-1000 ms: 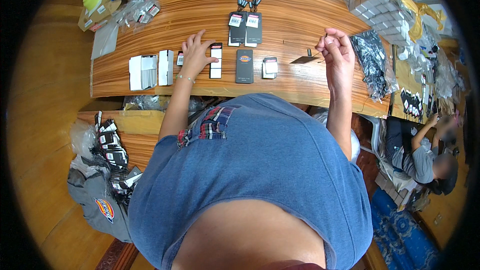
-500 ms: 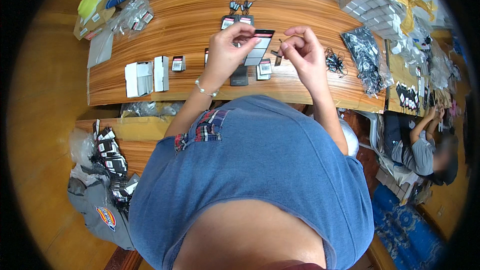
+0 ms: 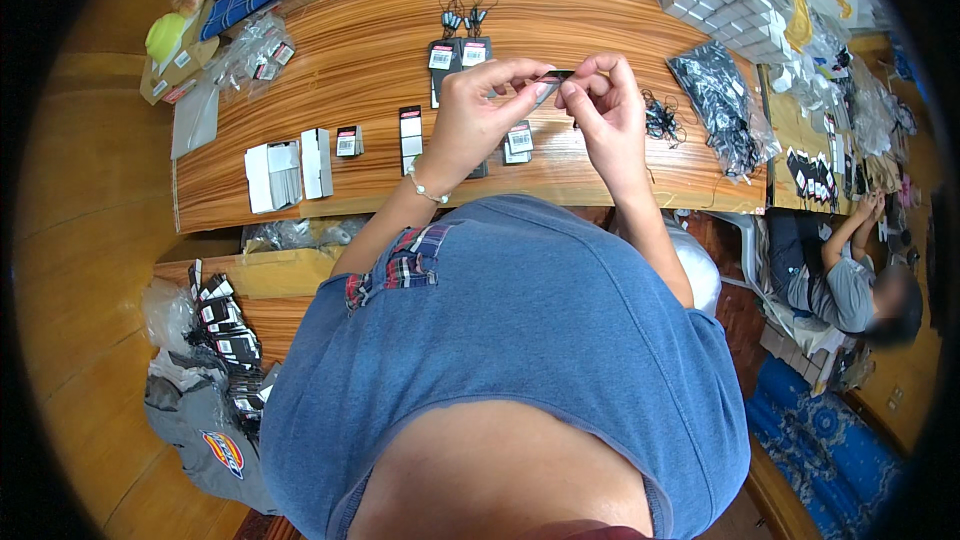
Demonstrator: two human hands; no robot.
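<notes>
Above the near edge of the table, my left hand [image 3: 488,110] pinches a dark hang tag [image 3: 556,75] that is turned nearly edge-on. My right hand [image 3: 607,105] is closed at the tag's top end, its thumb and forefinger pinching a thin black cord that the fingers mostly hide. A small stack of barcoded tags [image 3: 518,143] lies below the hands. To the left of that, a long tag with a pink band [image 3: 411,130] lies partly beside my wrist. Farther off rest two piles of finished-looking tags [image 3: 474,52] with black cords [image 3: 455,18] stretched away from them.
At left stand an open white box of cards [image 3: 274,178], a narrow white box [image 3: 316,162] and a small card stack [image 3: 349,141]. Loose black cords [image 3: 662,118] and a plastic bag of black items [image 3: 712,105] lie right. White boxes [image 3: 725,0] are stacked far right; another person [image 3: 845,285] sits beyond.
The hang tag has tilted from face-on to nearly edge-on. My right hand has come in to the left, bringing the cord up against the tag's top end. The view has shifted slightly.
</notes>
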